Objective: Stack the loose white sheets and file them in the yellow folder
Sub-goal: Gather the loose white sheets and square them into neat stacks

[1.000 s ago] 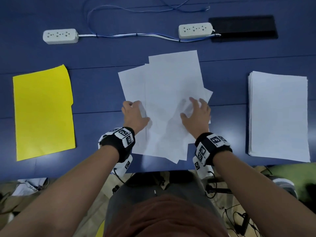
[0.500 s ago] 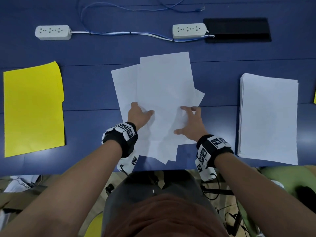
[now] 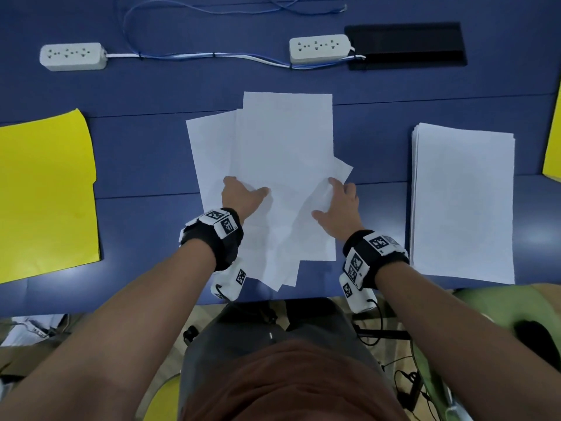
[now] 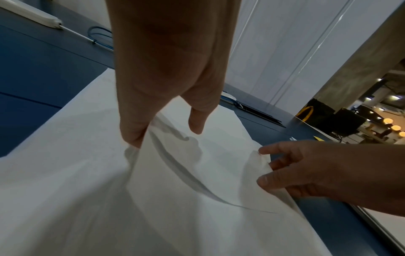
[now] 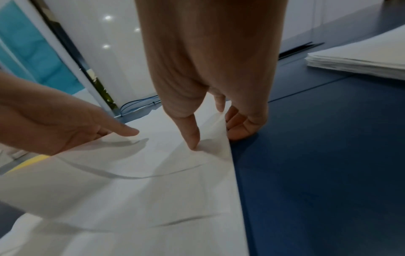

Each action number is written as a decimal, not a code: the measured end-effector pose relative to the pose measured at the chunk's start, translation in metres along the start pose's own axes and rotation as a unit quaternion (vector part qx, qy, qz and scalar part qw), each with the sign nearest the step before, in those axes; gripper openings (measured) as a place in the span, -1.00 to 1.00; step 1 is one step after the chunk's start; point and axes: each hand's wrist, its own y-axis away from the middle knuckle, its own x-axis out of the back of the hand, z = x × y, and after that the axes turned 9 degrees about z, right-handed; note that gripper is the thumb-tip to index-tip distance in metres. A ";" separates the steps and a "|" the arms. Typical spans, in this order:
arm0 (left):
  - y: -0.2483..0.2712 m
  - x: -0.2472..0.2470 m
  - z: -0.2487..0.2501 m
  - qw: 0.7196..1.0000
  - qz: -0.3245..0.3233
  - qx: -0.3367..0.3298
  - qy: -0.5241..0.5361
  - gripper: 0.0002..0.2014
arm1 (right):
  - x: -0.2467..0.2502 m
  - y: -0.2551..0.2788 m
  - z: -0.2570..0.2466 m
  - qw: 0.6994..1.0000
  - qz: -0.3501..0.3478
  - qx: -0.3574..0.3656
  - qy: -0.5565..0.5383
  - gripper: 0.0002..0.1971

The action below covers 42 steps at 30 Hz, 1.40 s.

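Observation:
Several loose white sheets [image 3: 282, 153] lie fanned and overlapping in the middle of the blue table [image 3: 145, 159]. My left hand [image 3: 243, 192] holds the left edge of the upper sheets [image 4: 197, 173], fingers tucked under and thumb on top. My right hand [image 3: 337, 205] pinches the right edge, which curls up between the thumb and the bent fingers [image 5: 241, 128]. The yellow folder [image 3: 45, 192] lies flat and closed at the far left, apart from both hands.
A neat stack of white paper [image 3: 464, 202] lies to the right. A second yellow sheet [image 3: 554, 141] shows at the right edge. Two power strips [image 3: 73, 56] [image 3: 318, 48], cables and a black panel [image 3: 406, 45] line the far side. The table's near edge runs just behind my wrists.
My right hand slid from the top of the sheets to their right edge and lifted it. The left thumb came down onto the paper. The upper sheets turned slightly straighter.

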 end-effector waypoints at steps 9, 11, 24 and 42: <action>-0.003 0.004 -0.007 1.000 0.013 -0.005 -0.017 -0.30 | 0.006 -0.003 0.007 0.993 0.030 -0.050 -0.102 -0.41; -0.001 0.005 -0.007 0.999 0.019 -0.032 -0.008 -0.37 | 0.008 -0.003 0.007 0.993 0.033 -0.053 -0.103 -0.44; 0.014 0.003 -0.007 0.990 0.056 -0.131 0.012 -0.41 | 0.009 -0.001 -0.004 0.976 0.048 -0.079 -0.199 -0.64; 0.010 0.076 0.050 0.974 0.051 -0.156 0.155 -0.71 | 0.056 -0.007 -0.078 0.936 0.089 0.035 -0.339 -0.62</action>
